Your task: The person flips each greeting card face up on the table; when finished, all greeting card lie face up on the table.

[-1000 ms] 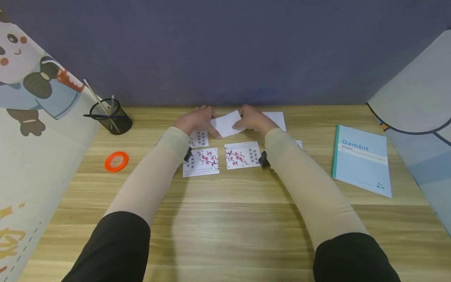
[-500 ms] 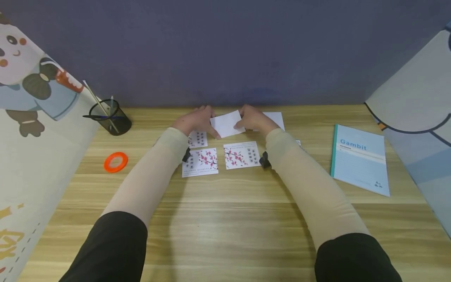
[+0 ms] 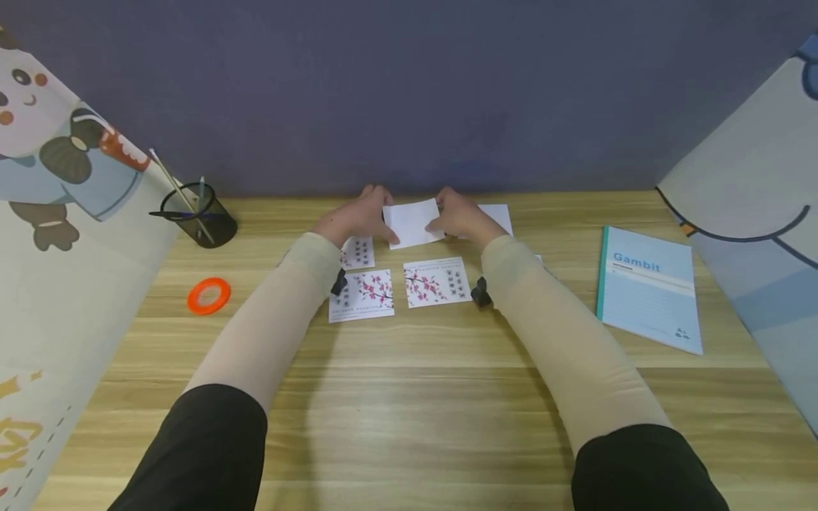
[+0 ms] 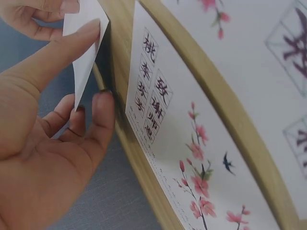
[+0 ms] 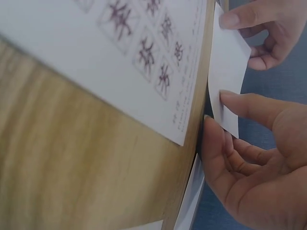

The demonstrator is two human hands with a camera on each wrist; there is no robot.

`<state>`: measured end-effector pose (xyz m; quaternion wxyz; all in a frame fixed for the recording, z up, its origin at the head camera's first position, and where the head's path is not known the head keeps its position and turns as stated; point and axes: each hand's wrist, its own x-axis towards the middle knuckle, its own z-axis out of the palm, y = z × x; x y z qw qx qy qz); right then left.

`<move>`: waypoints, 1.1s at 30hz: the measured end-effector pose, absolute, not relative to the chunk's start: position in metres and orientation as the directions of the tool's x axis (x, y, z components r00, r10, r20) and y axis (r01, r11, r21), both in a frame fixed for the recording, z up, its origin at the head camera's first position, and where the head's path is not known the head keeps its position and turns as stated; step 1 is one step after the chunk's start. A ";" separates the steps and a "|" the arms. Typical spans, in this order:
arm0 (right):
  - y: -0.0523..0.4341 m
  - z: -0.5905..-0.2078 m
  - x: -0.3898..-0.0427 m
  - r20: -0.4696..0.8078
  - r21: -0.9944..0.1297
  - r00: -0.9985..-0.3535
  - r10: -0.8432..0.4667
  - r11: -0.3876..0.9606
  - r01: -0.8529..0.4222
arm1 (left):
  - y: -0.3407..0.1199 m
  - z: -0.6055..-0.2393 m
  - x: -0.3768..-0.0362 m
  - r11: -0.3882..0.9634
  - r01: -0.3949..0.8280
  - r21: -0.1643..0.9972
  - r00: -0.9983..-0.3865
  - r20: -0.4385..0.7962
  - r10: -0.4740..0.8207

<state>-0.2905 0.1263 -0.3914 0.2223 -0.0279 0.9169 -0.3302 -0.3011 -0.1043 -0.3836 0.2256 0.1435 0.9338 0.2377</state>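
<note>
A small white card (image 3: pixel 412 222), its blank side showing, is held between both hands near the table's back edge. My left hand (image 3: pixel 359 216) pinches its left end, the thumb on the blank face and fingers behind, as the left wrist view shows. At the right end, my right hand (image 3: pixel 465 216) pinches it the same way; its thumb presses the face in the right wrist view. Two cards printed with pink blossoms and writing, a left one (image 3: pixel 361 296) and a right one (image 3: pixel 437 282), lie nearer. Another printed card (image 3: pixel 359 253) is partly hidden by the left hand.
A blank white card (image 3: pixel 495 216) lies behind the right hand, and a card corner peeks out beside the right forearm. Left are a black mesh pen holder (image 3: pixel 207 221) and an orange tape roll (image 3: pixel 209 296). A light blue notebook (image 3: pixel 650 291) lies right. A dark panel (image 3: pixel 409 92) borders the back.
The white card has turned from a slant to nearly level and looks flatter. Both hands keep their hold on its ends, with only slight shifts.
</note>
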 end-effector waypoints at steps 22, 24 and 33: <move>0.135 -0.392 -0.293 -0.313 -0.693 -0.923 -0.222 0.718 0.062 | -0.102 -0.380 -0.296 0.772 0.102 0.628 -0.917 -0.242 0.318; 0.136 -0.391 -0.292 -0.311 -0.701 -0.925 -0.219 0.710 0.067 | -0.101 -0.379 -0.295 0.759 0.099 0.644 -0.920 -0.231 0.316; 0.137 -0.388 -0.292 -0.305 -0.736 -0.932 -0.198 0.669 0.099 | -0.098 -0.378 -0.293 0.709 0.102 0.698 -0.933 -0.180 0.312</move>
